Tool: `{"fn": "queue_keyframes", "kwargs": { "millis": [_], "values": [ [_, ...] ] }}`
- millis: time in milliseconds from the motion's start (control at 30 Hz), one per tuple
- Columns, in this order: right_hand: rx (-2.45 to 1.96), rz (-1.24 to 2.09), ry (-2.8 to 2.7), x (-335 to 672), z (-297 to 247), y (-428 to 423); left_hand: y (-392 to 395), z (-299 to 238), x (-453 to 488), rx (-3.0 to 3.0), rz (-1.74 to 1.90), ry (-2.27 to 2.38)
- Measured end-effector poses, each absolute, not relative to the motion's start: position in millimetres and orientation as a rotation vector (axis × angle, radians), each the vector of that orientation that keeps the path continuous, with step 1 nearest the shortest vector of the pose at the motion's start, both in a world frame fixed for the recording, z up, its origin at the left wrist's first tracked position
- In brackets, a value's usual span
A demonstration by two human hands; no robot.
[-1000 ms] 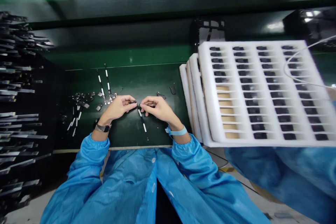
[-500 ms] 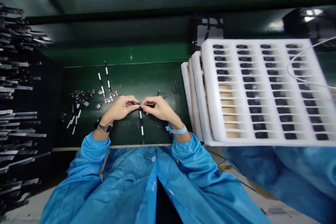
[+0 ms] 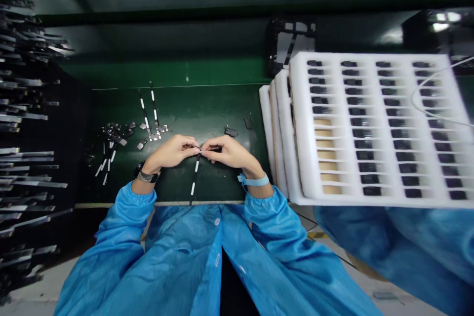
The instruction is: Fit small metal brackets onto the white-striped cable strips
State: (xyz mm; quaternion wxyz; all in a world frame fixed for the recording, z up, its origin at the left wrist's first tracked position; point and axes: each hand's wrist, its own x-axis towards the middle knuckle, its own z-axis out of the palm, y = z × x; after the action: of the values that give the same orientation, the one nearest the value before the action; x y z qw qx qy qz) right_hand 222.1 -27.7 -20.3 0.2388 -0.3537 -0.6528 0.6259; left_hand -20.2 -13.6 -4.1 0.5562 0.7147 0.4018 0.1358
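My left hand [image 3: 173, 151] and my right hand [image 3: 227, 152] meet fingertip to fingertip over the dark green mat [image 3: 207, 108]. Both pinch the top end of a thin black flex strip [image 3: 194, 180] with white patches, which hangs down toward my lap. Two similar strips [image 3: 148, 108] lie flat on the mat beyond my left hand. A heap of small black parts [image 3: 113, 140] sits to the left of them. A watch is on my left wrist and a blue strap on my right.
A stack of white foam trays [image 3: 370, 128] with rows of small black parts stands at the right, some slots bare. Racks of dark strips [image 3: 25, 133] fill the left side. Another person's blue sleeve [image 3: 407, 247] is at the lower right. Two loose black pieces [image 3: 237, 128] lie beyond my right hand.
The hanging strip has swung from slanting right to slanting slightly left. My hands stay together, moved a touch right.
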Motion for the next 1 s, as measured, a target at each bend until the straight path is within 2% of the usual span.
{"fn": "queue_keyframes", "kwargs": {
  "millis": [133,1000],
  "values": [
    [-0.938,1.813,-1.759,222.8,-20.4,-26.9,-13.0,-3.9,-20.3,1.657,0.284,0.927],
    [-0.986,1.840,-1.792,223.3,-27.2,-26.9,-12.2,-5.9,-20.8,1.663,0.248,0.930]
  ]
}}
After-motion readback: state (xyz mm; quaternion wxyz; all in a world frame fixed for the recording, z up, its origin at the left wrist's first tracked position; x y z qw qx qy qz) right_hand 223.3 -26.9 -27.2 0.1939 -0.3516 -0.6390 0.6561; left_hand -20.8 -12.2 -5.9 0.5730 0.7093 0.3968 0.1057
